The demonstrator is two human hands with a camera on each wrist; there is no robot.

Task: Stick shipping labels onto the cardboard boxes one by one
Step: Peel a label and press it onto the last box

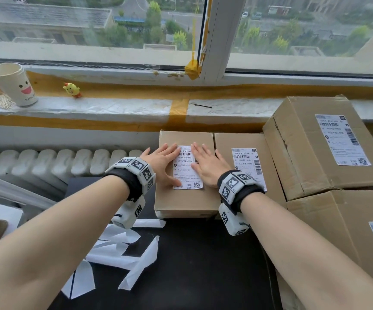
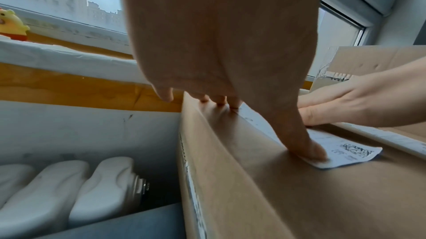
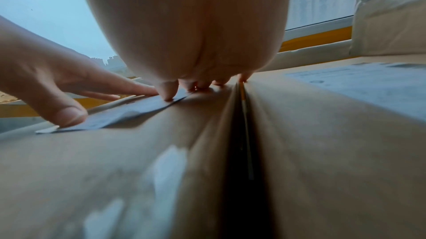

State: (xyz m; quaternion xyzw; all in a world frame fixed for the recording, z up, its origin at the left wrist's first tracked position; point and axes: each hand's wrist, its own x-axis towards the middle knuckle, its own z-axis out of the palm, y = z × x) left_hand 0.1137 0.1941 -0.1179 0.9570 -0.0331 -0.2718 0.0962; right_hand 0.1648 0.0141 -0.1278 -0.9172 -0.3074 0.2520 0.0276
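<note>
A small cardboard box (image 1: 187,202) stands on the black table below the window sill. A white shipping label (image 1: 186,171) lies flat on its top. My left hand (image 1: 164,162) presses flat on the label's left side, thumb on the lower corner. My right hand (image 1: 207,164) presses flat on the label's right side, fingers straight. In the left wrist view my left thumb (image 2: 306,144) pins the label (image 2: 345,153) near its printed code. In the right wrist view my right hand (image 3: 184,33) lies on the box (image 3: 115,170), fingertips down.
A second labelled box (image 1: 248,148) stands right beside the first. Two bigger labelled boxes (image 1: 328,139) are stacked at the right. Peeled backing strips (image 1: 122,253) litter the black table (image 1: 203,276). A paper cup (image 1: 13,86) and a yellow chick toy (image 1: 72,89) sit on the sill; a radiator (image 1: 57,162) at left.
</note>
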